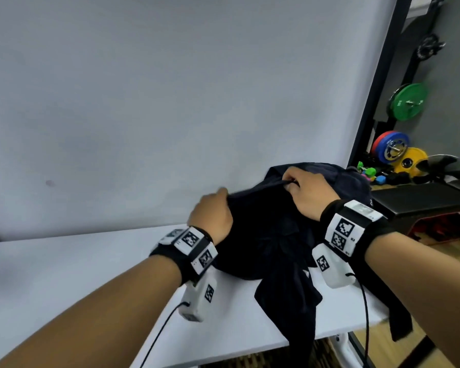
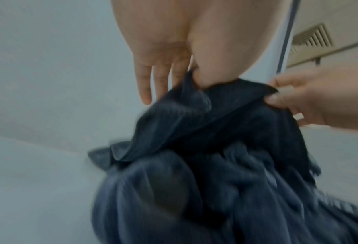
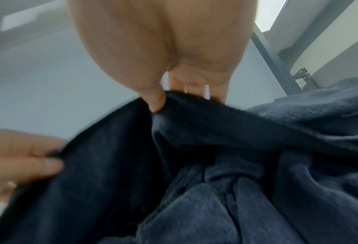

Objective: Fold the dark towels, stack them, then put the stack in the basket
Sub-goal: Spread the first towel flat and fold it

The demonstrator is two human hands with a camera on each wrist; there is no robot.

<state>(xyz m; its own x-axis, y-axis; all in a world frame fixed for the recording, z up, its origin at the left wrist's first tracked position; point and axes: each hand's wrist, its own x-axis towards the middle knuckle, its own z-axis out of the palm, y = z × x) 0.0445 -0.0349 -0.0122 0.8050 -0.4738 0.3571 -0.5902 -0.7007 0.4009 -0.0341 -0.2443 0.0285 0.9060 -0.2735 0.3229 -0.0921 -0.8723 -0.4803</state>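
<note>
A heap of dark navy towels [image 1: 274,235] lies on the right end of the white table [image 1: 77,274], with one part hanging over the front edge. My left hand [image 1: 213,208] pinches the top edge of a dark towel [image 2: 205,115] between thumb and index finger, the other fingers straight. My right hand [image 1: 303,192] pinches the same edge further right, thumb [image 3: 155,100] in front and fingers behind the cloth [image 3: 215,128]. The edge is lifted a little above the heap. No basket shows in any view.
A white screen [image 1: 170,102] stands right behind the table. Past its dark frame at the right are coloured weight plates [image 1: 406,102], a black bench [image 1: 422,197] and a wooden floor. The table's left half is bare white surface.
</note>
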